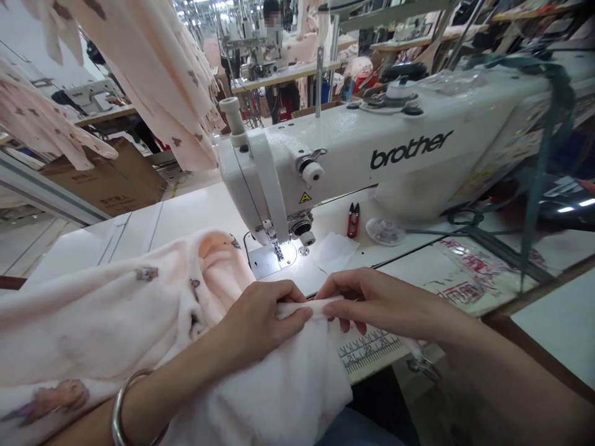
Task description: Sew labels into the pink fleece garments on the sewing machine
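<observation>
A pale pink fleece garment [116, 316] with small printed figures lies bunched on the white table [186, 214] in front of a white Brother sewing machine [372, 155]. My left hand [260, 319] pinches a folded edge of the fabric, thumb and fingers closed on it. My right hand [367, 300] pinches the same fold from the right, fingertips almost touching the left ones. Both hands sit just in front of the lit needle and presser foot [279, 251]. A metal bangle [121, 406] circles my left wrist.
Red thread snips [353, 220] and a clear bobbin dish [385, 230] lie under the machine arm. A printed ruler strip [367, 350] runs along the table edge. Pink garments [153, 68] hang at upper left. Cardboard boxes [111, 179] and another person's workstation [274, 56] stand behind.
</observation>
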`<state>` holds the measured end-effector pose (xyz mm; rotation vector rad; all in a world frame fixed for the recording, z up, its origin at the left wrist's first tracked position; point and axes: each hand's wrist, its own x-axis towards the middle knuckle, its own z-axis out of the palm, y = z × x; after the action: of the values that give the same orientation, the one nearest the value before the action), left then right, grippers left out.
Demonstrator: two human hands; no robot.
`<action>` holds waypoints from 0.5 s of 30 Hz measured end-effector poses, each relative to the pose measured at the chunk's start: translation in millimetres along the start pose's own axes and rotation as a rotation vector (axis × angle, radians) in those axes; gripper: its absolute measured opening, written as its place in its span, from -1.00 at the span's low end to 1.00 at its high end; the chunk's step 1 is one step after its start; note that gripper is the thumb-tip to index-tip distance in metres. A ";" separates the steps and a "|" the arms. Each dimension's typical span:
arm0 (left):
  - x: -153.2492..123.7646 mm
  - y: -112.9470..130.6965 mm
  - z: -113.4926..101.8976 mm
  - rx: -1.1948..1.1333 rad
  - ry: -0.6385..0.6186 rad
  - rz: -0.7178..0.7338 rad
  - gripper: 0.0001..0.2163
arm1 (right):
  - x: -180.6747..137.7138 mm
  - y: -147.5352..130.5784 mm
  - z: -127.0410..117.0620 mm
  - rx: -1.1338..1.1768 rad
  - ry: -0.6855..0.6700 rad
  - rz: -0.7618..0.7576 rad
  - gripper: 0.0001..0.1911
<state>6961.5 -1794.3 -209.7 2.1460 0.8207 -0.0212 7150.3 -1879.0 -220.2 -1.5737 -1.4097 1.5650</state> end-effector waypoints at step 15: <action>39.6 -32.3 -30.0 -0.163 0.066 -0.542 -0.70 | 83.2 -37.0 -22.3 -0.341 0.161 0.203 -0.73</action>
<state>6967.0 -1736.9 -223.2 1.7267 1.3718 -0.1567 7142.8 -1785.6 -216.2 -2.0505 -1.5240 1.3175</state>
